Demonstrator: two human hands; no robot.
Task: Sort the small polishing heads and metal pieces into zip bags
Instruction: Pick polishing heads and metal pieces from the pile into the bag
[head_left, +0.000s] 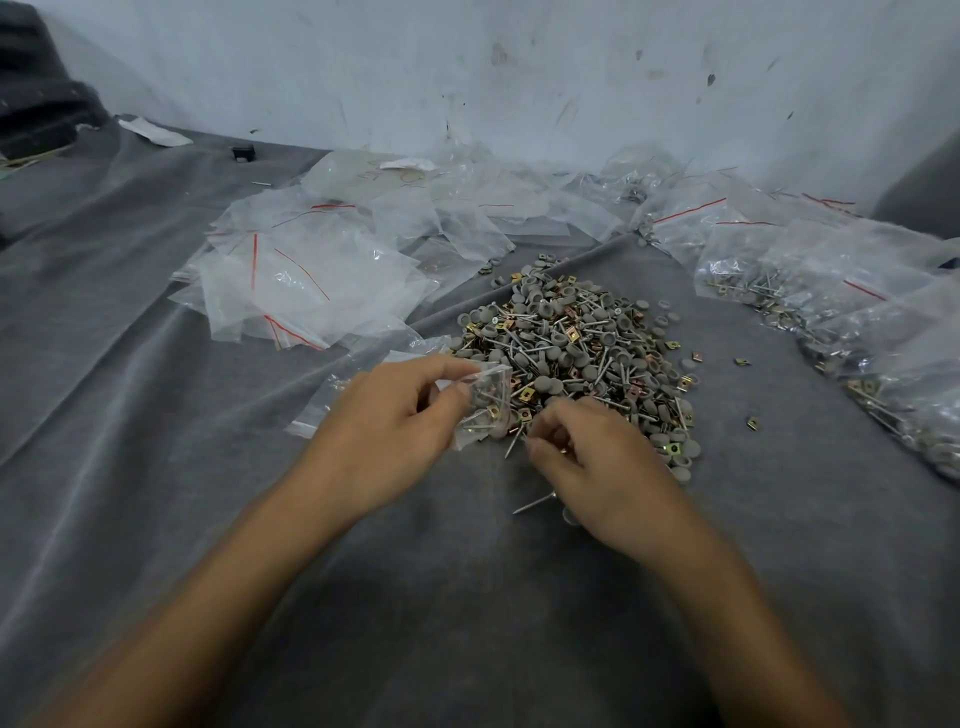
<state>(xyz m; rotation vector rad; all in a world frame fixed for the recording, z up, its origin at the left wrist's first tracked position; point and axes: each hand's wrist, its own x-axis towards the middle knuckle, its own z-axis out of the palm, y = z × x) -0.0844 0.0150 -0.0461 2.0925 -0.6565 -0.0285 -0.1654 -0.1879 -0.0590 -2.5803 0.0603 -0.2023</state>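
Grey cloth covers the surface (156, 415), with a heap of small grey round polishing heads, brass square clips and metal pins (576, 353) at its middle. At the heap's near edge the left hand (384, 431) pinches a small clear zip bag (483, 405) holding a few such pieces. The right hand (597, 467) curls beside it; I cannot tell whether it holds anything. Empty red-striped bags (311, 280) lie left, filled bags (831, 291) right.

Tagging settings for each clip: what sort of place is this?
Probably an informal packing spot, maybe a home workshop: a grey cloth as work surface, a heap of small parts, empty zip bags and filled bags by a scuffed wall.
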